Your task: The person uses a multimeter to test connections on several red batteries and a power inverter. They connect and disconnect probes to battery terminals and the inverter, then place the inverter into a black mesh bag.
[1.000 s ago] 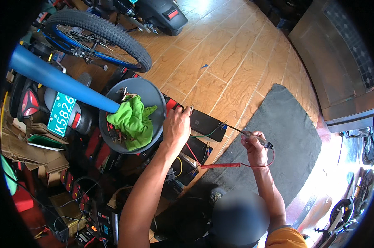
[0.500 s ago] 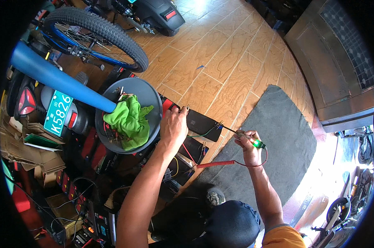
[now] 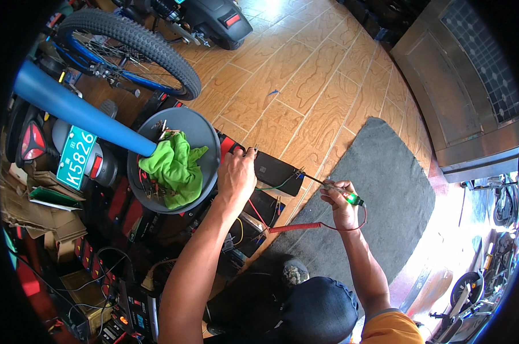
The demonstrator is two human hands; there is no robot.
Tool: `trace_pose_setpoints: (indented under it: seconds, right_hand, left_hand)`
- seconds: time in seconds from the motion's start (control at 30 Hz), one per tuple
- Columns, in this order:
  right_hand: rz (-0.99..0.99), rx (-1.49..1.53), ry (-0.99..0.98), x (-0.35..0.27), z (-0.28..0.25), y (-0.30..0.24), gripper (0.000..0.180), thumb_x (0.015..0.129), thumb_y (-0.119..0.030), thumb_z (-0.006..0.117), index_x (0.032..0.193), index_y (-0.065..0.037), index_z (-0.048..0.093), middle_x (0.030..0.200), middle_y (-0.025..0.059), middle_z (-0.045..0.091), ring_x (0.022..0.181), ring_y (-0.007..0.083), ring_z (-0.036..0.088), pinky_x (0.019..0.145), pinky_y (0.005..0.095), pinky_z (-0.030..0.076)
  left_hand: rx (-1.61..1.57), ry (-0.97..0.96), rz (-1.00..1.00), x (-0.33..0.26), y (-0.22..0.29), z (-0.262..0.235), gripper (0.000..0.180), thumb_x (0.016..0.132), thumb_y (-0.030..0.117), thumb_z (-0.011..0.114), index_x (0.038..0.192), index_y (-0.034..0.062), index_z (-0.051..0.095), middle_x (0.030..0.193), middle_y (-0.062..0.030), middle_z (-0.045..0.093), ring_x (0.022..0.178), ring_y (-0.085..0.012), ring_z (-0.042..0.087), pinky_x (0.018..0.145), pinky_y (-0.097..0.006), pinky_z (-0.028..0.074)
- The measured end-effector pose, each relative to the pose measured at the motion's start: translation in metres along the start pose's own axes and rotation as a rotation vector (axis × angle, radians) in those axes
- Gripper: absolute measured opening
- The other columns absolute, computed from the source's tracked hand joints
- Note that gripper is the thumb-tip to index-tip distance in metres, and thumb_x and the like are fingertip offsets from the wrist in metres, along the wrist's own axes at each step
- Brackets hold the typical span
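A pen-shaped circuit tester [image 3: 354, 199] glows green in my right hand [image 3: 344, 207]. My fingers are closed round its body, and its thin dark probe reaches to the right end of a black battery [image 3: 275, 172], by the wires there. From the tester's back a red coiled cord [image 3: 296, 227] loops down and runs left to beneath my left hand [image 3: 236, 172]. That hand's fingers are pinched at the battery's left end, on something too small to make out. A green wire [image 3: 279, 184] crosses the battery's near side.
Left of my hand stands a grey tub [image 3: 205, 129] holding a green cloth [image 3: 176, 169] and small scraps, with a blue pole [image 3: 93, 114] across it. More batteries [image 3: 262, 209] lie nearer me. A grey mat [image 3: 380, 172] covers floor at right; a bicycle wheel [image 3: 150, 46] stands behind.
The whole view has shifted slightly. Both hands keep their places at the battery, and the tester's light stays green.
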State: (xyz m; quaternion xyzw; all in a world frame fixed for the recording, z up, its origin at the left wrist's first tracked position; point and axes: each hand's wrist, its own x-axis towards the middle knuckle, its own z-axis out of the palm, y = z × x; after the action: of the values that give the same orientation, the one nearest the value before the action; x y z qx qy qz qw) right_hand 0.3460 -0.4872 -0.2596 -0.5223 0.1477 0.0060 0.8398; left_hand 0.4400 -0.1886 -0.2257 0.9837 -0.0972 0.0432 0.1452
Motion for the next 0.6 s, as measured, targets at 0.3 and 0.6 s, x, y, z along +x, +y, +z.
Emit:
trace_pose_setpoints:
  seconds: [0.3, 0.6]
  right_hand:
    - [0.017, -0.031, 0.028, 0.000, 0.004, -0.002, 0.023, 0.094, -0.006, 0.070, 0.113, -0.008, 0.056, 0.122, 0.0174, 0.070, 0.095, 0.0241, 0.075, 0.083, 0.0357, 0.063]
    - [0.008, -0.135, 0.083, -0.001, -0.007, 0.003, 0.026, 0.092, -0.014, 0.074, 0.113, -0.009, 0.059, 0.115, 0.0118, 0.071, 0.095, 0.0249, 0.073, 0.083, 0.0384, 0.060]
  left_hand:
    - [-0.005, -0.125, -0.057, 0.001, 0.007, -0.010, 0.036, 0.093, 0.006, 0.061, 0.129, 0.0030, 0.067, 0.114, -0.0205, 0.070, 0.106, -0.0371, 0.067, 0.090, -0.044, 0.057]
    - [-0.061, -0.024, -0.032, 0.007, 0.008, 0.003, 0.020, 0.092, 0.010, 0.059, 0.104, -0.0003, 0.072, 0.103, -0.0213, 0.073, 0.097, -0.0383, 0.071, 0.081, -0.047, 0.061]
